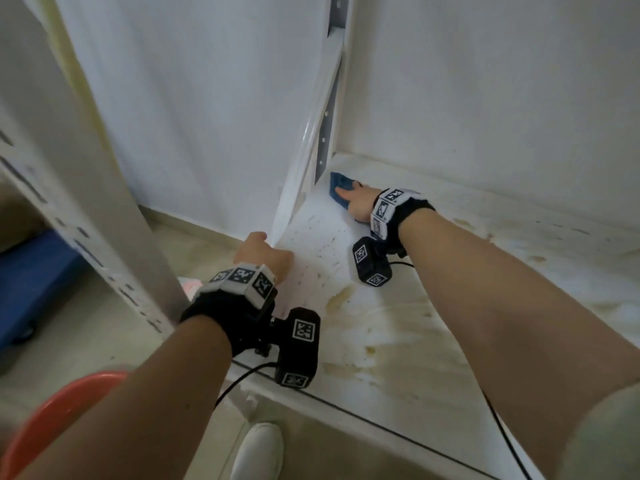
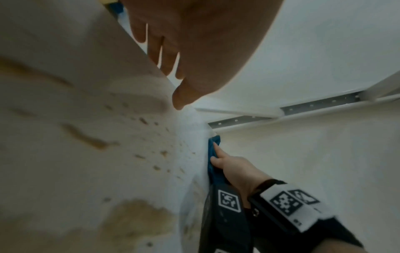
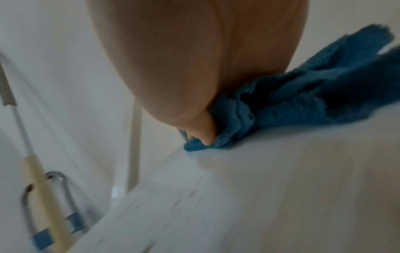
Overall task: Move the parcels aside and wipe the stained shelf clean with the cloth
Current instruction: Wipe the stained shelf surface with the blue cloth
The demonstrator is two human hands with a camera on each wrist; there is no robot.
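Note:
The white shelf (image 1: pixel 450 306) carries brown stains (image 1: pixel 346 299) and small specks across its left half. A blue cloth (image 1: pixel 341 188) lies in the back left corner, against the wall and the upright. My right hand (image 1: pixel 356 202) presses the cloth (image 2: pixel 213 154) flat on the shelf with outstretched fingers; in the right wrist view the cloth (image 3: pixel 303 95) bunches beside the palm. My left hand (image 1: pixel 263 251) holds the shelf's left edge (image 2: pixel 129 42), thumb on top and fingers over the side. No parcels are in view.
A perforated shelf upright (image 1: pixel 104 258) stands at the left, and a slanted white brace (image 1: pixel 298 168) rises from the shelf's left edge. On the floor are a blue flat object (image 1: pixel 31 282), an orange-red basin (image 1: pixel 62 410) and my white shoe (image 1: pixel 258 452).

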